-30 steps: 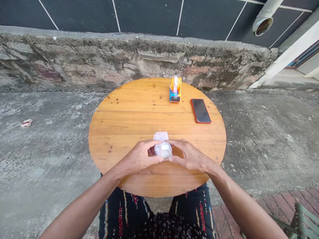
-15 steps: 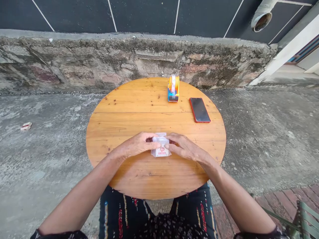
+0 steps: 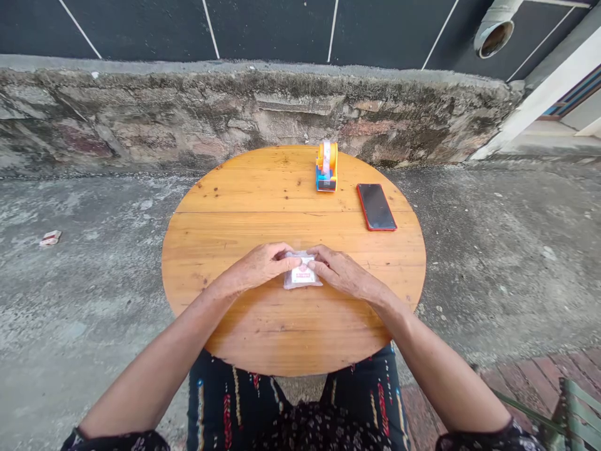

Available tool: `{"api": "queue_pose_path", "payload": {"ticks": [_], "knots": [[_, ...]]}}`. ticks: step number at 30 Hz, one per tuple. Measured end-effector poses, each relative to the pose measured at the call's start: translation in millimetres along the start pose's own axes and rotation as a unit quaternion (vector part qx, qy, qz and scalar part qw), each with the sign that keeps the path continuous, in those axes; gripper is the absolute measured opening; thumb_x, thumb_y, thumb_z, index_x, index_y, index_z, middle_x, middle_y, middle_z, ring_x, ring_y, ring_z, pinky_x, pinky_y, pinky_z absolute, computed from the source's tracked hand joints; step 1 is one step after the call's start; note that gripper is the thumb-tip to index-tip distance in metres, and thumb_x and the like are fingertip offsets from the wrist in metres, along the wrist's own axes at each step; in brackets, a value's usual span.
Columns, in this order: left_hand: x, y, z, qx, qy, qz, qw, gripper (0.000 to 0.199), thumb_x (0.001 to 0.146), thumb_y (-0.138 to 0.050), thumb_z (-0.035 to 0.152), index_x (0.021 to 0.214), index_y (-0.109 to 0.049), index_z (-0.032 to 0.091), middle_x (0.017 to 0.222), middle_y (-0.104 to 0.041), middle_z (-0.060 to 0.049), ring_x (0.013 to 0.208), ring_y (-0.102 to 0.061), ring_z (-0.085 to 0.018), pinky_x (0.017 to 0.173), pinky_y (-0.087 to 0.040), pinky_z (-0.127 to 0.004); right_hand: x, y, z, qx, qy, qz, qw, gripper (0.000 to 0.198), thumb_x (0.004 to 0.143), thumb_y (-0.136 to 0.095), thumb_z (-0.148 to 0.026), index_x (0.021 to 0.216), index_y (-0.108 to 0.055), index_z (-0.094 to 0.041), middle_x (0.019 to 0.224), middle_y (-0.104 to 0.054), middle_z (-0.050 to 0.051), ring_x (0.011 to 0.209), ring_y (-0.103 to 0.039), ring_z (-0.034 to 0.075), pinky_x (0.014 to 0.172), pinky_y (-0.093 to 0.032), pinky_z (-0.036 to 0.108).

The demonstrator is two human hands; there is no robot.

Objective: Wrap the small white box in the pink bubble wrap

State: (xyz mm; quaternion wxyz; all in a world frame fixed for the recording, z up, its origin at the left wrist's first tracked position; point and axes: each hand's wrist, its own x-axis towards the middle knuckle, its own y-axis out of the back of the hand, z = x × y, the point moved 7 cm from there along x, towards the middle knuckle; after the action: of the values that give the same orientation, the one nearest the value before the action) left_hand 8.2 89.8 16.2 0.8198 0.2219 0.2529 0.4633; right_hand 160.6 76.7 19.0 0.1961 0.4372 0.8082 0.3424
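Wrapped packet between two hands, seen from above; the round wooden surface [image 3: 282, 335] serves as a clock dial, with 12 o'clock at its far edge. The packet [image 3: 303, 280], white with red print inside a translucent plastic wrap, is close to the dial's centre, its printed face turned up. Whether it rests on the wood or just above it, I cannot tell. My left grip [image 3: 263, 266] is closed on the packet from its 10 o'clock side, the thumb laid over the printed face and the fingers curled around the far edge. My right grip [image 3: 341, 269] is closed on it in the same fashion from the 2 o'clock side; the two thumb tips lie near each other, partly covering the red mark. My forearms enter from 7 and 5 o'clock. Between 12 and 1 o'clock, near the far rim, a yellow-and-blue tape dispenser [image 3: 327, 177] stands upright with its roll mounted. At 2 o'clock a smartphone [image 3: 377, 208] in a red case lies flat, dark screen upward, well apart from both hands. Beyond 12 o'clock runs a weathered stone wall base [image 3: 188, 128].
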Motion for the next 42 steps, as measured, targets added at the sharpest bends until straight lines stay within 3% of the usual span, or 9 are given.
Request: {"api": "queue_pose_path", "payload": {"ticks": [3, 8, 13, 18, 23, 26, 31, 35, 42], "knots": [[-0.6, 0.7, -2.9, -0.003, 0.005, 0.037, 0.999, 0.034, 0.083, -0.051, 0.046, 0.099, -0.066, 0.019, 0.089, -0.066, -0.001, 0.076, -0.056, -0.016, 0.065, -0.039, -0.025, 4.2, -2.0, 1.4, -0.013, 0.0, -0.004, 1.0, 0.032, 0.099, -0.037, -0.039, 0.11, -0.061, -0.021, 0.101, -0.068, 0.007, 0.087, -0.062, 0.019, 0.075, -0.044, 0.03], [-3.7, 0.5, -1.1, -0.027, 0.013, 0.075, 0.997, 0.036, 0.083, -0.05, 0.046, 0.094, -0.068, 0.018, 0.081, -0.065, -0.002, 0.067, -0.054, -0.014, 0.053, -0.038, -0.022, 11.3, -3.7, 4.2, -0.018, -0.011, -0.009, 1.0, 0.036, 0.099, -0.035, -0.039, 0.085, -0.062, -0.019, 0.079, -0.066, 0.002, 0.068, -0.056, 0.014, 0.064, -0.039, 0.025], [-5.9, -2.3, -2.1, -0.082, 0.027, 0.067, 0.994, 0.036, 0.081, -0.052, 0.047, 0.09, -0.067, 0.016, 0.066, -0.06, 0.0, 0.054, -0.05, -0.012, 0.045, -0.037, -0.02, 12.9, -3.1, 1.1, -0.015, -0.013, -0.001, 1.0, 0.038, 0.098, -0.036, -0.037, 0.076, -0.061, -0.019, 0.073, -0.063, 0.001, 0.065, -0.053, 0.013, 0.063, -0.037, 0.025], [-14.5, -9.9, -4.9, -0.137, 0.038, 0.06, 0.988, 0.034, 0.081, -0.053, 0.044, 0.093, -0.066, 0.016, 0.078, -0.067, -0.003, 0.065, -0.061, -0.015, 0.053, -0.047, -0.023, 6.3, -4.9, -5.9, -0.014, -0.008, -0.007, 1.0, 0.037, 0.098, -0.036, -0.04, 0.089, -0.067, -0.02, 0.083, -0.068, 0.002, 0.073, -0.058, 0.015, 0.067, -0.039, 0.025], [-29.6, -11.3, -8.2, -0.125, 0.014, 0.12, 0.985, 0.034, 0.082, -0.054, 0.041, 0.102, -0.066, 0.016, 0.091, -0.071, -0.006, 0.08, -0.065, -0.019, 0.069, -0.05, -0.028, -6.5, -9.8, -15.8, -0.005, 0.028, -0.002, 1.0, 0.037, 0.099, -0.035, -0.04, 0.116, -0.064, -0.026, 0.107, -0.07, 0.004, 0.095, -0.062, 0.019, 0.079, -0.041, 0.029], [-36.2, -12.1, -9.7, -0.117, 0.01, 0.142, 0.983, 0.035, 0.083, -0.052, 0.04, 0.106, -0.065, 0.016, 0.094, -0.071, -0.006, 0.083, -0.064, -0.019, 0.072, -0.049, -0.028, -13.2, -10.3, -14.8, -0.009, 0.03, 0.045, 0.999, 0.038, 0.098, -0.04, -0.04, 0.126, -0.058, -0.021, 0.103, -0.07, 0.006, 0.094, -0.062, 0.02, 0.081, -0.042, 0.03], [-36.9, -12.8, -9.2, -0.129, 0.011, 0.139, 0.982, 0.033, 0.083, -0.052, 0.038, 0.105, -0.065, 0.016, 0.092, -0.07, -0.005, 0.081, -0.064, -0.018, 0.072, -0.048, -0.027, -17.0, -14.9, -9.1, -0.036, 0.008, 0.085, 0.996, 0.029, 0.095, -0.047, -0.038, 0.104, -0.066, -0.018, 0.094, -0.07, 0.006, 0.088, -0.062, 0.02, 0.082, -0.041, 0.033], [-33.7, -12.4, -7.7, -0.136, 0.022, 0.118, 0.983, 0.035, 0.082, -0.053, 0.038, 0.105, -0.066, 0.016, 0.092, -0.07, -0.005, 0.08, -0.064, -0.019, 0.07, -0.049, -0.027, -16.3, -15.5, -7.6, 0.009, -0.012, 0.096, 0.995, 0.028, 0.093, -0.05, -0.034, 0.114, -0.06, -0.018, 0.094, -0.071, 0.005, 0.087, -0.063, 0.019, 0.081, -0.042, 0.032], [-29.3, -11.8, -8.8, -0.136, 0.049, 0.089, 0.985, 0.037, 0.08, -0.056, 0.039, 0.106, -0.065, 0.014, 0.094, -0.07, -0.007, 0.085, -0.064, -0.021, 0.075, -0.05, -0.03, -15.8, -7.1, -5.2, 0.075, 0.007, 0.054, 0.996, 0.024, 0.095, -0.047, -0.033, 0.105, -0.064, -0.02, 0.099, -0.07, 0.004, 0.089, -0.063, 0.018, 0.079, -0.045, 0.029]]}}
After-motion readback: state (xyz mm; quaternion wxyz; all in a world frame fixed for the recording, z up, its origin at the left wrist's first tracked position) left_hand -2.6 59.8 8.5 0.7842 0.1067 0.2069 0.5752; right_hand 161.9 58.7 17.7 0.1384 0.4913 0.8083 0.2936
